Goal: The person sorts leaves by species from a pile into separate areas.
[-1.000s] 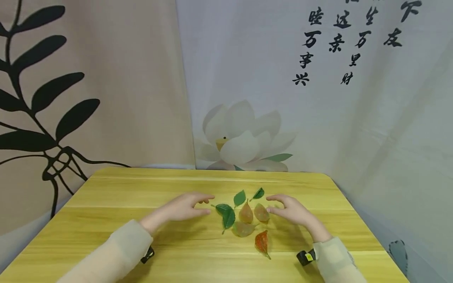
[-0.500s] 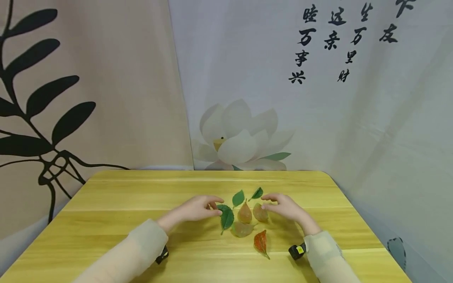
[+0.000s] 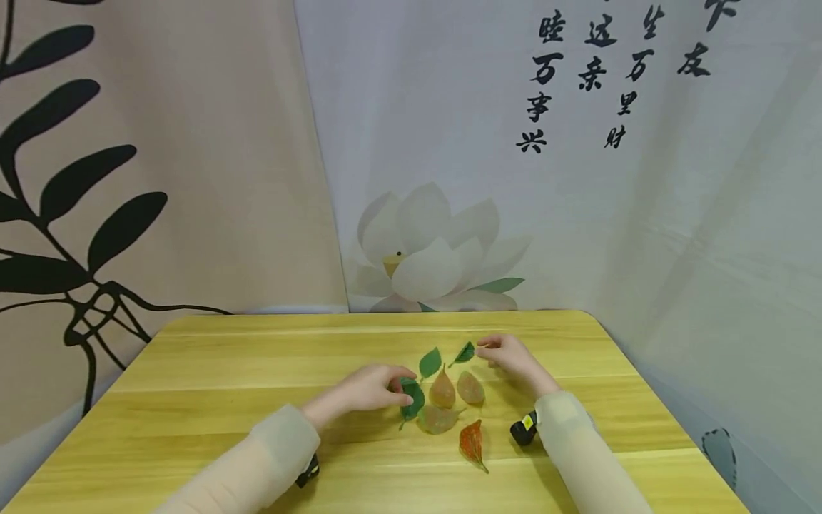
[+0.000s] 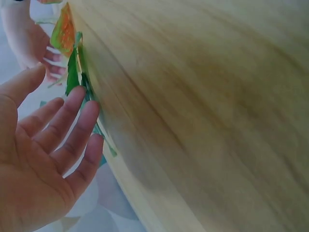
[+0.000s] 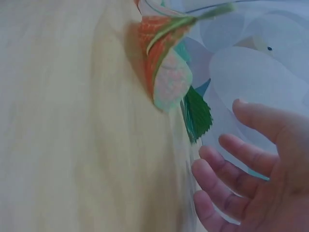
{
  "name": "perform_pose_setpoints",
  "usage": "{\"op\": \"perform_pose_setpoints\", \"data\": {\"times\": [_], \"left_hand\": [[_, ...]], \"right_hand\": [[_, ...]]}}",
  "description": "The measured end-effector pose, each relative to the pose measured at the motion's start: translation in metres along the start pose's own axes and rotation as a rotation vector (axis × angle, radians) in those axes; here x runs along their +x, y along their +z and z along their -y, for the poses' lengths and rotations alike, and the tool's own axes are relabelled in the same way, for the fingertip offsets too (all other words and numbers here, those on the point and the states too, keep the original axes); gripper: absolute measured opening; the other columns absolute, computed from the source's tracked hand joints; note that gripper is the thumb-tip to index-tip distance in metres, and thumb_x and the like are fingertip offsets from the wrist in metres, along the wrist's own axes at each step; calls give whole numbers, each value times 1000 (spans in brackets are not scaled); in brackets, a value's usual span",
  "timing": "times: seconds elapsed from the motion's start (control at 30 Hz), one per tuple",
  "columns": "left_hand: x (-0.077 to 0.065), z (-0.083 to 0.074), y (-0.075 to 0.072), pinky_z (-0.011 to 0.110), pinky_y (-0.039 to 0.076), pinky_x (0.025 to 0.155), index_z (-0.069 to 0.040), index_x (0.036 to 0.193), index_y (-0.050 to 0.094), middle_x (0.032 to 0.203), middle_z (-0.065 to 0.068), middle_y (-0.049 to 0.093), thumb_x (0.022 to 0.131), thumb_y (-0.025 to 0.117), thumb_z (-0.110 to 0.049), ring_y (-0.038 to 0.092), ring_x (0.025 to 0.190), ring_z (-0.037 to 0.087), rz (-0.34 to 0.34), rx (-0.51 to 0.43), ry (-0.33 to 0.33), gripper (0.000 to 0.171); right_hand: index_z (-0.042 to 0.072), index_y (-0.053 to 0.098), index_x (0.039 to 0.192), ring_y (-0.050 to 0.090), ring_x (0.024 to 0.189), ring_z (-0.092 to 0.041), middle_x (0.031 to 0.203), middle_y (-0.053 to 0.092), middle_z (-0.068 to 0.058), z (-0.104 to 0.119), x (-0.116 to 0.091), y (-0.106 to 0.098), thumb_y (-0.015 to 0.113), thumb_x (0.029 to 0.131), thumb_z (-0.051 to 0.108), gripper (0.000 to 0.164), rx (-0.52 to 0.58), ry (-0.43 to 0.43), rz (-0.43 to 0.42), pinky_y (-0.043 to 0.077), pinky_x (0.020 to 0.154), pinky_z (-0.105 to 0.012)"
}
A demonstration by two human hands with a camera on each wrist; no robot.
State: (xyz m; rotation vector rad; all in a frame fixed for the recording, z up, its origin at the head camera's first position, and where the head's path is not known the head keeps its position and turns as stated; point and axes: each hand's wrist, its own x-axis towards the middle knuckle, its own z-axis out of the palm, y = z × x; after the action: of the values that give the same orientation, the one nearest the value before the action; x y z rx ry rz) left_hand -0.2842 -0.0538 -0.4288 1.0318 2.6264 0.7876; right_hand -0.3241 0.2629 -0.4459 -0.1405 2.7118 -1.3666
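hands (image 3: 377, 387): loosely spread, holding nothing | near left: oval leaf (image 3: 414, 400) | near right: toothed leaf (image 5: 197, 115)

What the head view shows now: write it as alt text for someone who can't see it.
A person's left hand is at a dark green leaf, their right hand beside another leaf; pale petal-like pieces and a red piece lie on the wooden table.

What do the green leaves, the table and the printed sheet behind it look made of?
Green leaves: thin, smooth-looking, one visibly toothed; real foliage or artificial, I can't tell.
Table: probably wood or wood-effect board, smooth, given its streaky grain.
Printed sheet: likely matte fabric, judging by its soft creases.
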Motion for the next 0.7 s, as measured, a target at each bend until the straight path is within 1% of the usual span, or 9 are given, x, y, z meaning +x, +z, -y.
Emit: {"op": "perform_pose_setpoints", "data": {"times": [0.2, 0.23, 0.33, 0.43, 0.5, 0.57, 0.6, 0.67, 0.7], "left_hand": [[2, -4, 1, 29, 44, 62, -10, 131, 61, 85, -9, 62, 88, 71, -33, 52, 64, 8, -3, 1, -25, 49], [3, -4, 2, 29, 44, 62, -10, 130, 61, 84, -9, 61, 88, 72, -33, 52, 65, 7, -4, 1, -27, 49], [4, -4, 3, 28, 44, 61, -11, 130, 62, 83, -10, 61, 87, 73, -32, 52, 65, 7, -1, 4, -27, 49], [4, -5, 4, 28, 44, 61, -11, 130, 62, 83, -10, 61, 87, 73, -32, 51, 64, 7, 4, 10, -30, 48], [5, -5, 4, 30, 45, 63, -11, 129, 63, 85, -7, 62, 87, 73, -33, 53, 68, 8, 3, 19, -35, 48], [6, -5, 5, 32, 48, 68, -13, 129, 63, 90, -5, 65, 87, 73, -34, 57, 75, 9, 2, 31, -42, 48], [6, -5, 6, 32, 49, 70, -13, 128, 64, 93, -4, 65, 87, 73, -34, 59, 79, 10, 0, 36, -44, 48], [7, -5, 6, 34, 49, 74, -14, 128, 64, 97, -2, 66, 87, 73, -35, 60, 87, 12, -2, 46, -45, 47], [7, -5, 6, 35, 50, 75, -14, 127, 64, 97, -1, 67, 86, 74, -34, 61, 88, 13, -1, 45, -44, 47]], "right_hand": [[-1, 57, 131, 65, 84, -26, 120, 60, -19, 5, 14, 6, 64, 94, 22, 44, -9, 9, 1, 53, 77, -41], [-1, 56, 132, 64, 78, -23, 116, 62, -17, 4, 17, 7, 65, 93, 21, 45, -3, 20, -5, 53, 73, -39], [-2, 53, 134, 51, 52, -13, 78, 62, -5, -2, 25, 8, 68, 91, 20, 51, 48, 59, -11, 47, 54, -31], [-2, 53, 135, 27, 41, -12, 52, 36, 5, -6, 30, 10, 71, 89, 24, 56, 43, 69, -20, 32, 45, -28], [-1, 55, 133, 37, 48, -10, 60, 48, 6, -6, 33, 12, 73, 87, 30, 58, -34, 48, -31, 40, 50, -30], [0, 57, 131, 53, 67, -15, 84, 63, -2, -4, 34, 14, 74, 86, 34, 59, -110, 28, -40, 49, 65, -35], [0, 58, 130, 59, 80, -19, 100, 66, -7, -2, 34, 15, 74, 85, 36, 59, -146, 18, -43, 50, 75, -39], [0, 59, 129, 58, 106, -29, 126, 60, -15, 1, 35, 17, 74, 85, 38, 60, -210, -4, -41, 46, 92, -47], [0, 59, 129, 56, 111, -33, 129, 58, -16, 2, 35, 18, 74, 85, 38, 60, -225, -6, -36, 44, 94, -49]]}}
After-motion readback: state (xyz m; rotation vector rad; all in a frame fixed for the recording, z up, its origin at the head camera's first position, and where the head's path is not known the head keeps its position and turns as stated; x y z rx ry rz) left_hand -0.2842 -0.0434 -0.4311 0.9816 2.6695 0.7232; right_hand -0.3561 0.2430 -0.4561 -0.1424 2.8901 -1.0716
